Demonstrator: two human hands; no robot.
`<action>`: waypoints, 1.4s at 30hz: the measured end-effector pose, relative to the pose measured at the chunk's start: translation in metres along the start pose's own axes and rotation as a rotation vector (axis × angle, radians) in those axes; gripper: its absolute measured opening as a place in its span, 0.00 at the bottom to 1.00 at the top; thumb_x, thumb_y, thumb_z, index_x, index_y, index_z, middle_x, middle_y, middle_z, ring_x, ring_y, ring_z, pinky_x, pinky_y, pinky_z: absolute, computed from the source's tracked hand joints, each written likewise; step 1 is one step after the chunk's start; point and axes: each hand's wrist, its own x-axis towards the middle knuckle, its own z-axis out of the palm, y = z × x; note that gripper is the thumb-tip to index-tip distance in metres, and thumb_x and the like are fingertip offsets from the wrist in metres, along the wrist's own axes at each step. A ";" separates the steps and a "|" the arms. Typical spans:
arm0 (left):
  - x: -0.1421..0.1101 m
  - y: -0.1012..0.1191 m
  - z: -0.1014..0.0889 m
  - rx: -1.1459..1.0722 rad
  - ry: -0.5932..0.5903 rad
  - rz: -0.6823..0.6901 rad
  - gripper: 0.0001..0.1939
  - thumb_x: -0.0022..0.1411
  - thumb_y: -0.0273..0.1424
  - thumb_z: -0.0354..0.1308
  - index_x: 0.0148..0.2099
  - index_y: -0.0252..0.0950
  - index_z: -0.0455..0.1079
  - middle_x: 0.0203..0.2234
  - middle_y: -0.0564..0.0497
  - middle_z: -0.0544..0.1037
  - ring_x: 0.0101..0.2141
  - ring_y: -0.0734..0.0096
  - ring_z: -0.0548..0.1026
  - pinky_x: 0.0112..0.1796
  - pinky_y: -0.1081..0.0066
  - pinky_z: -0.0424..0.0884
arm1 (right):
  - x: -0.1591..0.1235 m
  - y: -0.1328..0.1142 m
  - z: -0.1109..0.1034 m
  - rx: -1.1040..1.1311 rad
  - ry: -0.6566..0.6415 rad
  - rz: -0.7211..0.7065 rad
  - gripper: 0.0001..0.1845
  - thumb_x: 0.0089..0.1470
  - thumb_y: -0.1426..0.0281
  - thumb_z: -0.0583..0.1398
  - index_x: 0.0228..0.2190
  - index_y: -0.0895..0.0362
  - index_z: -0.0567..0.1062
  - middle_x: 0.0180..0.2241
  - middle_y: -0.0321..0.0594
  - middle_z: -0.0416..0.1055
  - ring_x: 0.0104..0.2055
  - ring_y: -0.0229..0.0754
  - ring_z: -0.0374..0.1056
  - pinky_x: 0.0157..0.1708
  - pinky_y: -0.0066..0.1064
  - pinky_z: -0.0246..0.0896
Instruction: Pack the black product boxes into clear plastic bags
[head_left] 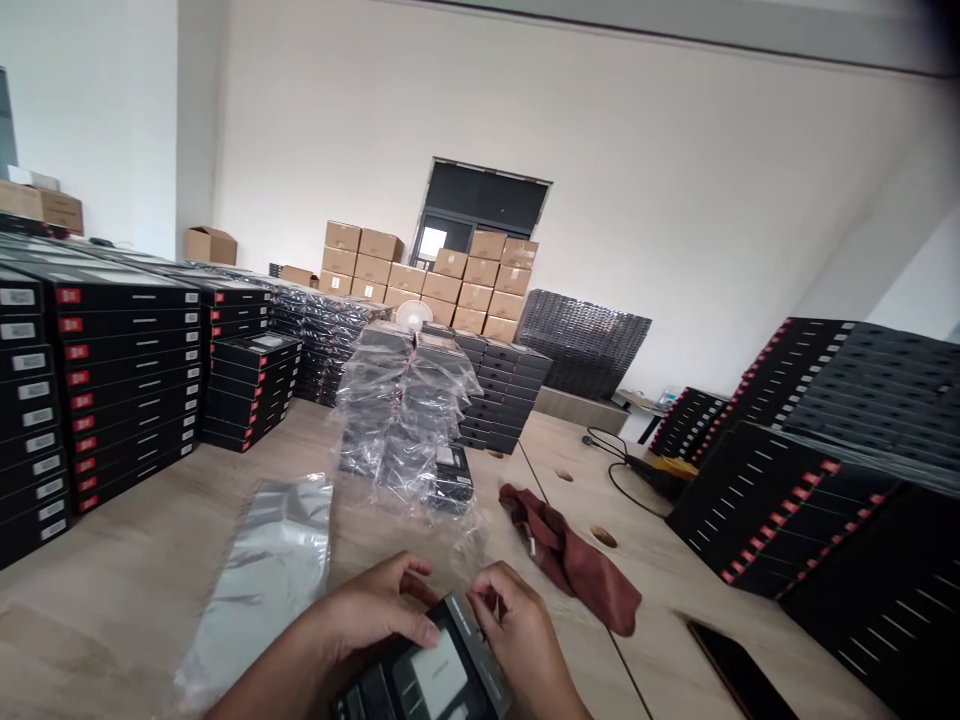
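A black box (444, 672) with a pale printed panel on its upper face is tilted in front of me at the lower edge of the view. My left hand (379, 612) grips it, thumb pressed on the panel and fingers toward the far side. At the box's right edge is my right hand (519, 622), thumb and fingertips pinched together; what lies between them is too small to make out. Just beyond my hands are stacks of black boxes in clear plastic wrap (409, 420). Left of my left hand, a pile of clear plastic bags (262, 570) lies flat.
A dark red cloth (574, 565) and a phone (739, 668) lie on the wooden table (112, 600) to the right. Tall stacks of black boxes stand at left (131, 390) and right (780, 510). A black cable (619, 475) trails near them. Brown cartons (457, 290) rise behind.
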 end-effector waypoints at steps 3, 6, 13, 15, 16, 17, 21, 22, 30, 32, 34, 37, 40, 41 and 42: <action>0.001 0.000 -0.001 -0.008 -0.011 0.064 0.36 0.33 0.25 0.69 0.49 0.36 0.63 0.45 0.47 0.72 0.40 0.64 0.71 0.40 0.68 0.64 | 0.001 -0.004 -0.001 0.061 -0.009 -0.002 0.08 0.53 0.76 0.54 0.24 0.54 0.67 0.26 0.36 0.68 0.29 0.38 0.67 0.31 0.27 0.59; -0.001 0.002 -0.007 -0.018 -0.100 0.031 0.35 0.33 0.25 0.69 0.47 0.37 0.65 0.44 0.48 0.73 0.41 0.62 0.72 0.40 0.68 0.64 | 0.002 -0.005 -0.002 0.081 -0.012 -0.009 0.09 0.52 0.76 0.55 0.23 0.54 0.69 0.26 0.36 0.68 0.29 0.39 0.67 0.31 0.27 0.60; -0.012 0.011 -0.010 0.251 -0.305 0.080 0.31 0.39 0.31 0.70 0.49 0.41 0.71 0.48 0.52 0.73 0.51 0.60 0.67 0.50 0.66 0.61 | 0.000 -0.004 0.005 0.064 -0.035 -0.054 0.09 0.48 0.79 0.55 0.23 0.55 0.71 0.25 0.35 0.69 0.29 0.37 0.67 0.30 0.25 0.59; -0.012 0.009 -0.005 0.341 -0.313 0.093 0.35 0.39 0.33 0.70 0.54 0.42 0.69 0.50 0.53 0.72 0.52 0.59 0.67 0.53 0.65 0.59 | -0.001 -0.005 0.009 0.060 -0.054 -0.074 0.11 0.47 0.82 0.55 0.24 0.55 0.71 0.26 0.34 0.69 0.29 0.37 0.66 0.29 0.25 0.58; -0.011 0.008 -0.003 0.376 -0.309 0.097 0.36 0.40 0.34 0.70 0.55 0.42 0.68 0.50 0.53 0.73 0.52 0.58 0.67 0.53 0.64 0.59 | -0.001 -0.005 0.010 0.059 -0.063 -0.083 0.11 0.46 0.82 0.55 0.24 0.54 0.71 0.26 0.34 0.69 0.29 0.37 0.66 0.29 0.25 0.58; -0.009 0.006 -0.002 0.400 -0.299 0.102 0.36 0.41 0.35 0.69 0.55 0.41 0.67 0.50 0.53 0.73 0.51 0.57 0.67 0.53 0.63 0.60 | -0.001 -0.005 0.010 0.059 -0.065 -0.088 0.11 0.47 0.82 0.55 0.24 0.54 0.71 0.26 0.34 0.69 0.29 0.37 0.66 0.29 0.25 0.58; -0.005 -0.001 -0.002 0.414 -0.175 0.072 0.33 0.41 0.33 0.68 0.53 0.37 0.70 0.51 0.50 0.72 0.52 0.55 0.66 0.53 0.63 0.59 | 0.000 -0.005 0.005 0.036 0.081 -0.044 0.10 0.51 0.79 0.55 0.25 0.55 0.71 0.26 0.36 0.68 0.29 0.38 0.67 0.30 0.27 0.60; -0.005 -0.002 -0.002 0.396 -0.142 0.052 0.33 0.40 0.33 0.68 0.52 0.36 0.70 0.51 0.49 0.72 0.52 0.55 0.66 0.53 0.64 0.59 | 0.000 -0.005 0.002 0.029 0.135 -0.029 0.10 0.52 0.78 0.54 0.25 0.55 0.71 0.27 0.37 0.68 0.30 0.39 0.67 0.31 0.27 0.60; -0.007 0.003 0.001 0.419 0.034 0.098 0.25 0.39 0.30 0.67 0.42 0.36 0.67 0.30 0.55 0.72 0.33 0.70 0.68 0.32 0.74 0.60 | -0.001 -0.012 0.000 0.030 0.098 -0.055 0.10 0.53 0.77 0.54 0.25 0.54 0.72 0.27 0.38 0.69 0.30 0.40 0.68 0.31 0.27 0.62; -0.005 0.003 0.001 0.390 0.038 0.125 0.23 0.40 0.29 0.66 0.40 0.36 0.62 0.22 0.60 0.63 0.25 0.76 0.62 0.26 0.75 0.54 | -0.001 -0.015 0.001 0.035 0.067 -0.056 0.09 0.53 0.76 0.54 0.25 0.54 0.72 0.27 0.38 0.69 0.30 0.40 0.68 0.29 0.27 0.63; -0.003 0.000 0.000 0.353 0.046 0.150 0.23 0.40 0.27 0.65 0.39 0.37 0.60 0.22 0.61 0.61 0.24 0.78 0.59 0.26 0.76 0.52 | 0.000 -0.017 0.002 0.045 0.057 -0.058 0.09 0.53 0.76 0.55 0.25 0.54 0.72 0.27 0.38 0.69 0.30 0.40 0.68 0.29 0.27 0.63; 0.002 -0.004 -0.001 0.335 0.087 0.225 0.23 0.40 0.26 0.65 0.39 0.36 0.61 0.31 0.56 0.68 0.32 0.74 0.65 0.31 0.75 0.58 | 0.000 -0.020 0.001 0.059 0.059 -0.069 0.10 0.55 0.75 0.54 0.26 0.54 0.73 0.28 0.38 0.69 0.31 0.39 0.68 0.30 0.27 0.63; 0.006 -0.006 -0.002 0.312 0.106 0.302 0.21 0.42 0.24 0.63 0.40 0.36 0.62 0.42 0.50 0.71 0.45 0.65 0.68 0.39 0.73 0.62 | 0.000 -0.025 0.000 0.054 0.062 -0.094 0.10 0.56 0.76 0.53 0.29 0.53 0.74 0.29 0.38 0.69 0.31 0.39 0.68 0.31 0.27 0.63; 0.007 -0.006 -0.002 0.315 0.102 0.317 0.20 0.43 0.24 0.62 0.40 0.36 0.63 0.43 0.48 0.72 0.47 0.63 0.68 0.40 0.73 0.63 | 0.000 -0.026 -0.001 0.047 0.059 -0.103 0.11 0.56 0.76 0.53 0.29 0.53 0.74 0.29 0.38 0.69 0.31 0.39 0.69 0.31 0.27 0.63; 0.008 -0.006 -0.002 0.331 0.100 0.329 0.18 0.45 0.24 0.61 0.41 0.35 0.65 0.43 0.48 0.73 0.48 0.62 0.68 0.41 0.72 0.64 | 0.000 -0.028 -0.001 0.037 0.054 -0.111 0.11 0.55 0.77 0.53 0.30 0.53 0.74 0.29 0.38 0.69 0.32 0.39 0.69 0.32 0.27 0.64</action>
